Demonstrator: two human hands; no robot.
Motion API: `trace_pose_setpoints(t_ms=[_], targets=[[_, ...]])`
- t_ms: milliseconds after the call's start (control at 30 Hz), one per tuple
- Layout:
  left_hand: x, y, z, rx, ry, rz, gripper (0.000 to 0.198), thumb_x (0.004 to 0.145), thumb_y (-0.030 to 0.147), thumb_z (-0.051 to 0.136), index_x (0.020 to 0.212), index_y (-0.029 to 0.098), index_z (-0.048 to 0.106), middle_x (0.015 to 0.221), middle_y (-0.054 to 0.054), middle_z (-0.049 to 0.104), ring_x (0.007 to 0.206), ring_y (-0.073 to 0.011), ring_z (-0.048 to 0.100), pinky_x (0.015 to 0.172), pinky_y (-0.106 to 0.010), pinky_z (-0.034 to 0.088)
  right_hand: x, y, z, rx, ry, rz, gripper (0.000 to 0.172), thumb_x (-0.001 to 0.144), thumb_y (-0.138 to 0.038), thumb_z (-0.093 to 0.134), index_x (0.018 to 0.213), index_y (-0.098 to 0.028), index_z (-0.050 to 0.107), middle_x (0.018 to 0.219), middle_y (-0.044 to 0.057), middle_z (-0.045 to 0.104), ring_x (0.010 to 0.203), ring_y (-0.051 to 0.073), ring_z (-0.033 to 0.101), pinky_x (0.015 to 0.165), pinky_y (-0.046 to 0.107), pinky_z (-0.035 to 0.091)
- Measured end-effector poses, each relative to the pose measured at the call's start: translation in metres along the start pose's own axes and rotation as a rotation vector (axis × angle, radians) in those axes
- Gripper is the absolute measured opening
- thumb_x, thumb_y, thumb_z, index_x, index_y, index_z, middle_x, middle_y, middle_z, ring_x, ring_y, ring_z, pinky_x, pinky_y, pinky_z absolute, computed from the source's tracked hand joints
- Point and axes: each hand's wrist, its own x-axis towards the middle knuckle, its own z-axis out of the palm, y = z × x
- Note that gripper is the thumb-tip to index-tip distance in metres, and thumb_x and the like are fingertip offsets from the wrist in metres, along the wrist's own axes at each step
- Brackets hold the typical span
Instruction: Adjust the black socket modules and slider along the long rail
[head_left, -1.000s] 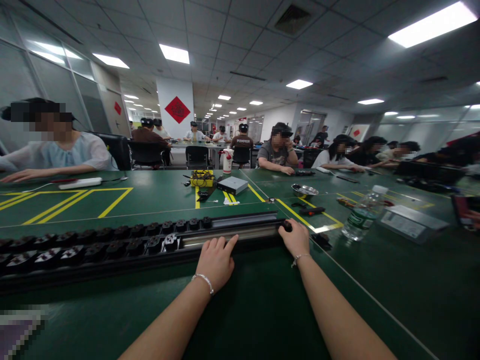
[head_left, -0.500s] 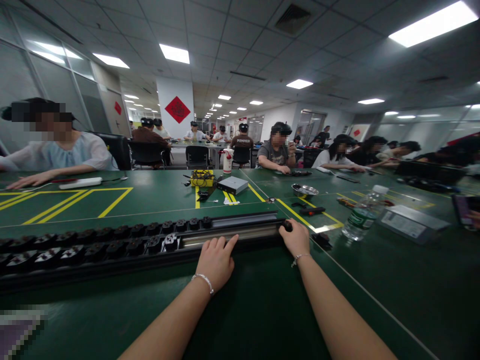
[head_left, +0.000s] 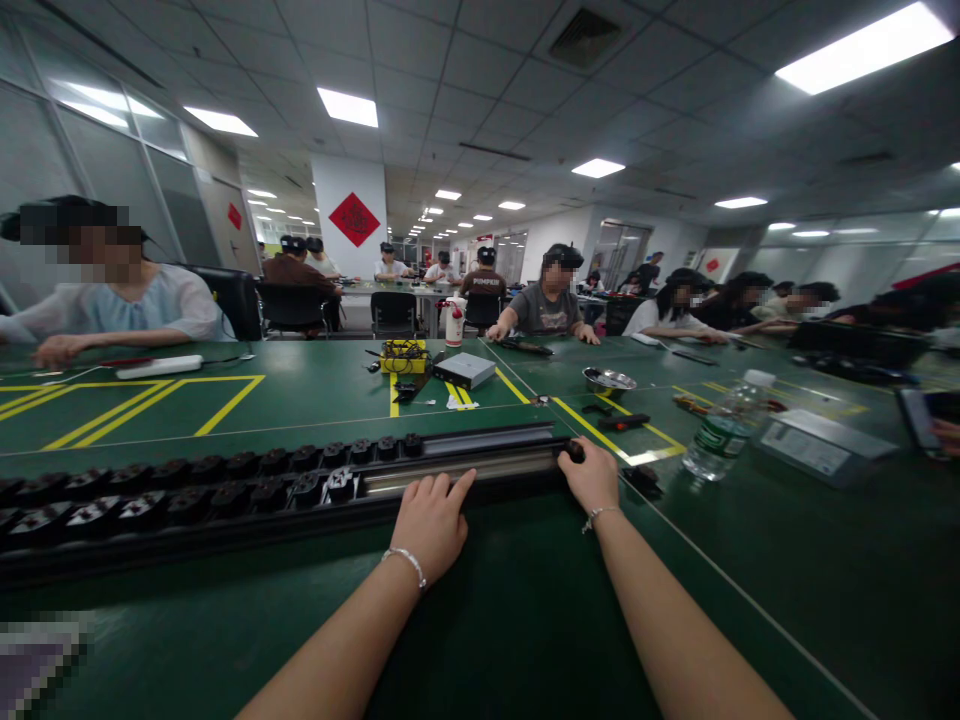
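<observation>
A long black power track [head_left: 480,466] lies across the table in front of me, with a shiny metal channel showing at its right part. Several round black socket modules [head_left: 268,493] sit in a row along its left part, some with silvery faces. Over the track's near edge lies my left hand [head_left: 431,520], its index finger stretched out along the channel and the other fingers lightly bent. At the track's right end, my right hand [head_left: 592,475] has its fingers closed on a small round black piece [head_left: 576,452], partly hidden by the fingers.
Beyond the track stand a grey metal box [head_left: 465,370], a yellow box with black cables [head_left: 403,356] and a steel bowl [head_left: 609,380]. To the right are a black-and-orange tool [head_left: 624,422], a water bottle [head_left: 724,430] and a silver box [head_left: 817,447]. Other people sit around.
My hands and the track keep their places. Across the table, a person's raised hand has come down to the tabletop. The person at left has drawn a hand back.
</observation>
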Motion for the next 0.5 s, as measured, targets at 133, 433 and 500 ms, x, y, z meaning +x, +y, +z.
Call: trace_pose_setpoints(t_ms=[133,433,500], targets=[[0.0001,-0.0008,0.0015,-0.004,0.019,0.01,0.058,0.075,0.023,0.046,0.131,0.031,0.031,0.101,-0.004,0.052,0.094,-0.0212,0.043,0.083,-0.035,0.029,0.0009,0.0006,-0.0002,0.0,-0.017,0.014,0.038,0.071,-0.037,0.048,0.101,-0.018,0.06,0.113,0.009,0.057,0.106,0.025,0.047,0.091,0.035,0.035],[0.0005,-0.0017,0.0034,0.002,0.021,0.017,0.059,0.075,0.023,0.047,0.132,0.031,0.03,0.102,-0.004,0.051,0.094,-0.0207,0.044,0.084,-0.035,0.029,0.0015,0.0015,-0.0011,-0.001,-0.033,0.037,0.04,0.072,-0.037,0.046,0.104,-0.017,0.06,0.113,0.009,0.057,0.106,0.026,0.046,0.088,0.034,0.036],[0.0006,-0.0016,0.0033,0.002,0.022,0.018,0.059,0.075,0.024,0.047,0.132,0.031,0.03,0.101,-0.004,0.052,0.093,-0.0209,0.044,0.083,-0.035,0.029,0.0014,0.0011,-0.002,-0.003,-0.036,0.042,0.04,0.072,-0.037,0.046,0.104,-0.017,0.06,0.111,0.01,0.058,0.105,0.026,0.047,0.088,0.034,0.037]])
